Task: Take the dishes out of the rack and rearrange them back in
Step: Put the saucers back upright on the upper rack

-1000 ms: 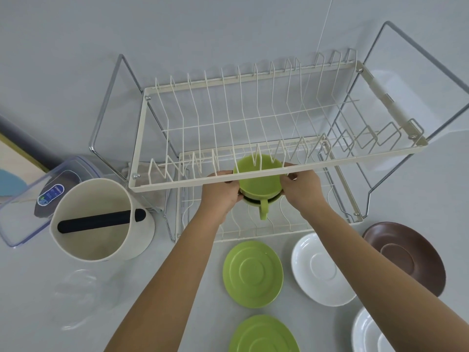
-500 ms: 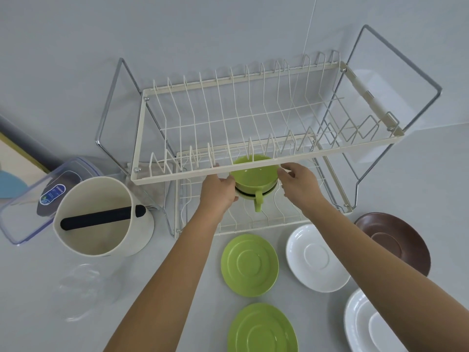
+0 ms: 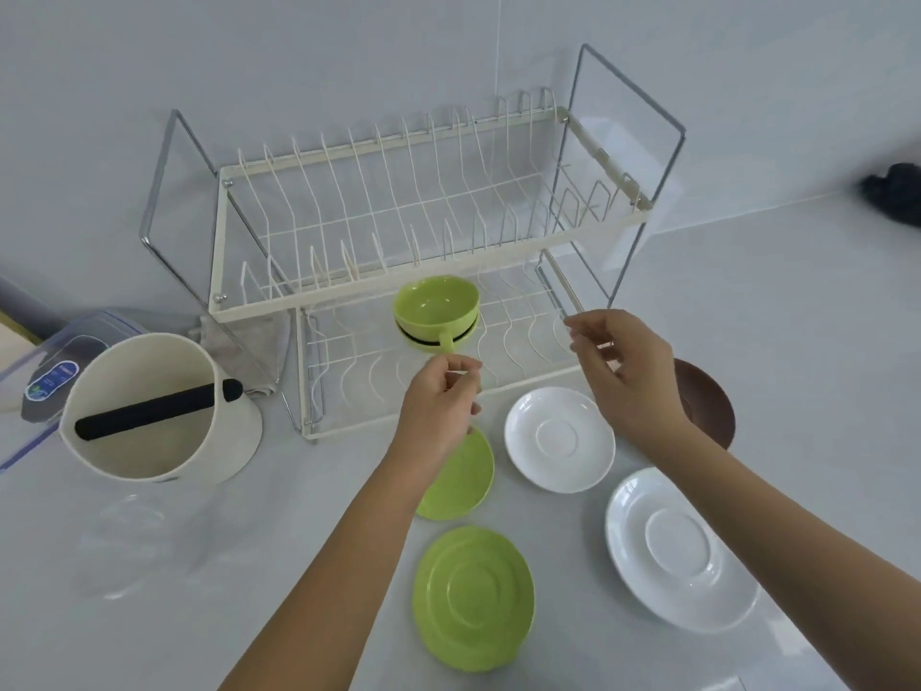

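Sitting on the rack's (image 3: 448, 311) lower tier, the green cup (image 3: 436, 306) goes untouched. Left hand (image 3: 438, 406) and right hand (image 3: 628, 371) hover before it, each grip loosely curled, empty.

Head view (sole camera): forward-down, near, over rack (image 3: 423, 271).

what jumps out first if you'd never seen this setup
The two-tier white wire dish rack against the wall, nearly bare, with only stacked green cups on its lower shelf. In front of it, both hands hover empty, left hand and right hand, over saucers spread on the counter: green saucers, white saucers and a brown saucer at the right. A big cream container stands at the left.
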